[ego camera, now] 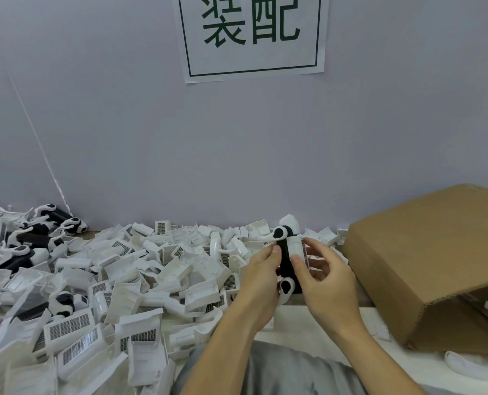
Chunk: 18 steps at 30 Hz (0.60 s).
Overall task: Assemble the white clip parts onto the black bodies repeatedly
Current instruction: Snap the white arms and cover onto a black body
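Note:
I hold a black body [285, 259] upright between both hands, just above the table's middle. It has white ends with black oval spots at top and bottom. My left hand [261, 276] grips its left side with thumb and fingers. My right hand [321, 273] pinches a white clip part [297, 248] against the body's right side, thumb on the front. A big heap of loose white clip parts [129, 283] covers the table to the left.
Finished black-and-white assemblies [35, 235] lie piled at the far left by the wall. An open cardboard box [425, 260] lies on its side at the right, more parts inside. A paper sign [251, 35] hangs on the wall ahead.

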### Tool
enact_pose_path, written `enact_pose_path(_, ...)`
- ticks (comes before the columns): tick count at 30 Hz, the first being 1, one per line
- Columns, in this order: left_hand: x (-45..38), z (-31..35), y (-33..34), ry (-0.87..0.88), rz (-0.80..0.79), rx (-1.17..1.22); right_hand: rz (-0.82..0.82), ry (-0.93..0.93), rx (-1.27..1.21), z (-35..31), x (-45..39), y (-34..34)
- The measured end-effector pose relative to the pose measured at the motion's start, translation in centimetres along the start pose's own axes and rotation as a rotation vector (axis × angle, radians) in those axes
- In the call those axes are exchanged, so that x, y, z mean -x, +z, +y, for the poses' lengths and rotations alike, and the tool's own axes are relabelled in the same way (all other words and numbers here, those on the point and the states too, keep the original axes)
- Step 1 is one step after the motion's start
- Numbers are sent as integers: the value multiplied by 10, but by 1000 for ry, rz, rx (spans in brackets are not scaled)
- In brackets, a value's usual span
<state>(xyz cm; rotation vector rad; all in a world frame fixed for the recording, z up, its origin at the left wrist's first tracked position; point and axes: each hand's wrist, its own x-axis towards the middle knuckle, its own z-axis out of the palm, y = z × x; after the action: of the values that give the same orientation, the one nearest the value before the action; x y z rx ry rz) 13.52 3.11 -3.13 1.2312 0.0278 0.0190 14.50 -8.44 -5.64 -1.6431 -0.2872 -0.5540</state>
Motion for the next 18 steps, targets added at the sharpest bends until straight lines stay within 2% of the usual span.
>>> enact_pose_path(8, -2, -4, -1, 15, 53, -11, -24, -10, 49, 0, 0, 1)
enact_pose_path(14, 0, -2, 0, 24, 21, 60, -22, -51, 69, -3, 2, 0)
enact_pose_path(18, 6, 1, -3, 48, -86, 33, -28, -66, 131, -5, 5, 6)
